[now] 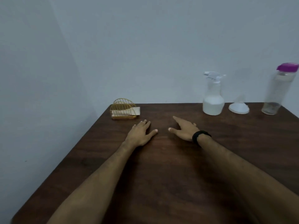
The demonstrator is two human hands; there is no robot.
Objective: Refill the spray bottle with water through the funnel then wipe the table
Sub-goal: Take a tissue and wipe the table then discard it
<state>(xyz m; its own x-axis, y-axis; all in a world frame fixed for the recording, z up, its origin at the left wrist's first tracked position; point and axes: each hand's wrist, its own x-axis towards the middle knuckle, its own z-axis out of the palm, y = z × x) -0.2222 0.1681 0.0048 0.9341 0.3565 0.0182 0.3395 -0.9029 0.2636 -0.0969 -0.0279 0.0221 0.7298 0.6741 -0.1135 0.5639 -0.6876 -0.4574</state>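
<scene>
A clear spray bottle [213, 96] with a white trigger head stands upright at the back right of the dark wooden table [161, 175], its lower third whitish. To its right a white funnel [239, 107] rests mouth down. Further right stands a tall clear water bottle [278, 89] with a purple cap. A gold wire holder [123, 111] with white napkins sits at the back left corner. My left hand [140, 133] lies flat on the table, fingers spread. My right hand [184, 129], with a black wristband, also rests open, well short of the spray bottle.
A plain grey-blue wall rises directly behind the table's far edge. The table's left edge runs diagonally from the napkin holder toward the lower left corner. Both forearms stretch across the table's middle.
</scene>
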